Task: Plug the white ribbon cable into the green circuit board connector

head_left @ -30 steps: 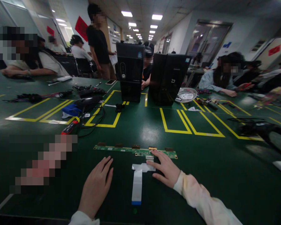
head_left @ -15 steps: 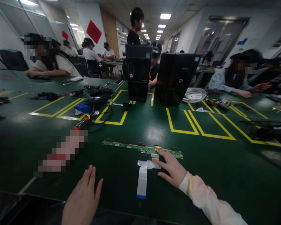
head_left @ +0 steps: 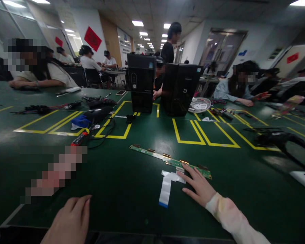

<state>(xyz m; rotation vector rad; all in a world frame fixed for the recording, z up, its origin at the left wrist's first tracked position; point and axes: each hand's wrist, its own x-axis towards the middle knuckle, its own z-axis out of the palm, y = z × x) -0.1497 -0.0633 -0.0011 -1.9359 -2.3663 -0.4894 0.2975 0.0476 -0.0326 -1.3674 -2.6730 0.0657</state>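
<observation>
A long, narrow green circuit board (head_left: 156,155) lies slanted on the table, its right end nearer to me. Attached near its middle is a white flat ribbon cable (head_left: 165,191), bent at an angle, with a blue end pointing toward me. My right hand (head_left: 199,185) rests with spread fingers on the right part of the board, fingertips touching the board and the cable's connector end. At the lower left, my left hand (head_left: 69,218) hovers near the table's front edge, apart from the board. Its fingers are drawn together against the thumb, with nothing visible in them.
Two black computer towers (head_left: 141,95) (head_left: 180,89) stand beyond the board. On the left lie a red-and-black handled tool (head_left: 78,139) and dark cables (head_left: 98,113). A white round basket-like part (head_left: 200,104) and a black cable bundle (head_left: 277,139) are to the right. Several people sit around.
The board and ribbon cable have slid right and turned clockwise under my right hand. My left hand has drawn back left and its fingers have closed. The view has turned slightly.
</observation>
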